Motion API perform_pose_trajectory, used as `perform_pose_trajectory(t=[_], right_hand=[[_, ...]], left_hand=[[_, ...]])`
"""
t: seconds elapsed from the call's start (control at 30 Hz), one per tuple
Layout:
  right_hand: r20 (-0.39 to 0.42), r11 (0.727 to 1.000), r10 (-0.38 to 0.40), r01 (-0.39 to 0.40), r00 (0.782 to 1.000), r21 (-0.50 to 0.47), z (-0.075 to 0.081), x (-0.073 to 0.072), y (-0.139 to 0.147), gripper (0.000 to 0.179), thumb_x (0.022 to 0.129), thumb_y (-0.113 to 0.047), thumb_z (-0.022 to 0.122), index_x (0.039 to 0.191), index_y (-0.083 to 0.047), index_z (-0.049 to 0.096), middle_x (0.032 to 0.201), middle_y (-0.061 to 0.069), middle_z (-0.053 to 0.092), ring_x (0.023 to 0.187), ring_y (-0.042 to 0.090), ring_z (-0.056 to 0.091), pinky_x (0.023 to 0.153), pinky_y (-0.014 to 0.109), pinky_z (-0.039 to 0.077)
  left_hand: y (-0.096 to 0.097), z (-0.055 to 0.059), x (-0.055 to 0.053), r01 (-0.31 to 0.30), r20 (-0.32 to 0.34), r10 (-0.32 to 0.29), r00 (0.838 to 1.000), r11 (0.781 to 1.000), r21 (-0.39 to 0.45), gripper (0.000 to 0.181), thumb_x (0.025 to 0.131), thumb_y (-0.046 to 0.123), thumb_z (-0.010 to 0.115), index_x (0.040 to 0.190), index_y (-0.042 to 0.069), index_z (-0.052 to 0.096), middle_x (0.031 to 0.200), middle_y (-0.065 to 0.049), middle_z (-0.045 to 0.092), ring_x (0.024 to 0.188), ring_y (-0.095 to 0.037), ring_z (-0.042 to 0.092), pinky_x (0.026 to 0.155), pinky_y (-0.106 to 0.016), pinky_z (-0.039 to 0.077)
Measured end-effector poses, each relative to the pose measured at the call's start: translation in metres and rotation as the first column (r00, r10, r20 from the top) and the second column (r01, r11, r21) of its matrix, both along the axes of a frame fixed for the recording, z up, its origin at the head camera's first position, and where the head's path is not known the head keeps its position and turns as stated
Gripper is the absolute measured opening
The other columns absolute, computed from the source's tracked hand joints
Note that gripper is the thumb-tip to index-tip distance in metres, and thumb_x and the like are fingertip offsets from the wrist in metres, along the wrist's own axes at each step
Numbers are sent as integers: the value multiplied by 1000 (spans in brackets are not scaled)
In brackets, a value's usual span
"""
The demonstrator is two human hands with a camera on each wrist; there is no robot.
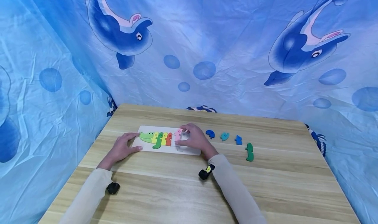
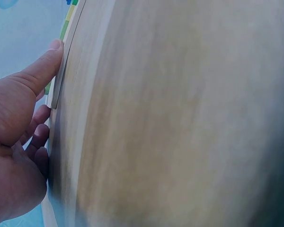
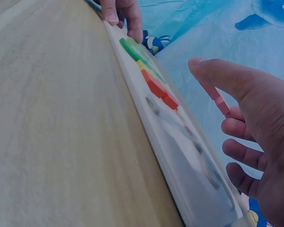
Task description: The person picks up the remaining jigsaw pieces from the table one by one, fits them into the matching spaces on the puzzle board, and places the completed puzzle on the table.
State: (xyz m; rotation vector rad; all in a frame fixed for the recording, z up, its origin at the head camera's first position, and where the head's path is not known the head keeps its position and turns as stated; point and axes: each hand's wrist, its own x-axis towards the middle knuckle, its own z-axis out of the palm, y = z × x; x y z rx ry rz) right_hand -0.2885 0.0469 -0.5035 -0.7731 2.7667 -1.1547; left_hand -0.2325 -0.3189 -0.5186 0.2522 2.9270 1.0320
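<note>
A white puzzle board [image 1: 147, 147] lies on the table, partly filled with crocodile pieces: a green head [image 1: 146, 137], then yellow, green and red-orange body pieces [image 1: 169, 139]. My left hand [image 1: 119, 148] grips the board's left end, thumb at the near edge and a fingertip by the head. Over the right half of the board, my right hand [image 1: 193, 139] pinches a pink puzzle piece [image 1: 178, 134] between thumb and fingers. In the right wrist view, the pink piece [image 3: 218, 100] is held above the bare recess outlines of the board [image 3: 199, 203].
Right of the board lie a dark blue piece [image 1: 210, 133], a teal piece [image 1: 224, 136], a blue piece [image 1: 238, 140] and a long green piece [image 1: 249, 152]. The wooden table [image 1: 165, 191] meets a blue dolphin-print curtain [image 1: 236, 86] at the back and sides.
</note>
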Motion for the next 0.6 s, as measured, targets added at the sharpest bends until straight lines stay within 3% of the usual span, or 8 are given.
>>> perform_pose_trajectory(t=[0.6], right_hand=[[10, 999, 32, -32, 999, -11, -14, -2, -15, 72, 77, -54, 86, 135, -16, 67, 115, -5, 63, 98, 12, 55, 89, 31, 51]], left_hand=[[1, 2, 1, 3, 4, -3, 1000, 1000, -5, 76, 89, 38, 81, 150, 5, 50, 151, -28, 43, 135, -49, 36, 108, -64, 27]])
